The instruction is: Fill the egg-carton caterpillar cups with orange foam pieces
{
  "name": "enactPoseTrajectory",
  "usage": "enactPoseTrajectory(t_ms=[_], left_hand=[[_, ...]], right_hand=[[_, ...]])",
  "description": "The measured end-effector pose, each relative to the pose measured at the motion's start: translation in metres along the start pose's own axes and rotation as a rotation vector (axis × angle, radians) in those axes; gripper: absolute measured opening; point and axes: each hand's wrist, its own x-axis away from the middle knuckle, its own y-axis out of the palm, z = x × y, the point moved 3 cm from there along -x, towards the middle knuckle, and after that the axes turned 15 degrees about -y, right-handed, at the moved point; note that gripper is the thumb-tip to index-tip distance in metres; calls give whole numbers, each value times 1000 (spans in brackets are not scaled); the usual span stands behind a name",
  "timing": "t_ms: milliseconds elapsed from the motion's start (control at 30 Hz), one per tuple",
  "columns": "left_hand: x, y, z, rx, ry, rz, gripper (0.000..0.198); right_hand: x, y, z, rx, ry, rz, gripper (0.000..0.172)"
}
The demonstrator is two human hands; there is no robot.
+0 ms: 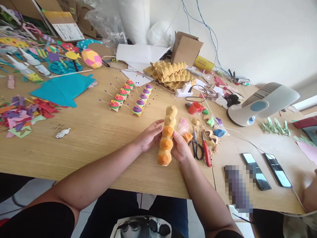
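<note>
Between my two hands I hold a strip of egg carton (166, 144) just above the table's near part. Its bumps nearest me are covered in orange, while the far ones are bare yellowish carton. My left hand (152, 135) grips its left side, and my right hand (181, 146) pinches the right side. Beyond them stand two finished-looking egg carton caterpillars, one red and green (119, 97) and one purple and yellow (141, 101), both with thin pins sticking out. Right of my right hand lie black-handled scissors (196, 145), a red utility knife (207, 152) and a lump of orange clay (187, 137).
Stacked egg cartons (170, 74) and a white power strip (184, 90) sit farther back. Bagged clay (219, 132), phones (277, 169) and a grey-white lamp-like device (262, 104) occupy the right. Paper scraps (21, 112) and teal felt (63, 88) lie left. Another person's arm (310, 195) shows at the right edge.
</note>
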Motion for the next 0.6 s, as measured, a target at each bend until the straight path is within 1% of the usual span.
enactPoseTrajectory(t_ms=[100, 267, 367, 500, 600], left_hand=[[1, 2, 0, -76, 26, 28, 84], [2, 2, 1, -180, 152, 134, 89], [3, 1, 4, -306, 243, 187, 83], [7, -2, 12, -625, 372, 254, 73], [10, -2, 18, -803, 438, 260, 64]], right_hand=[[-2, -1, 1, 4, -17, 12, 34], [-5, -2, -4, 72, -39, -46, 36], [-7, -5, -12, 198, -80, -59, 36], [-10, -9, -23, 443, -140, -62, 35], [-11, -10, -28, 589, -186, -83, 37]])
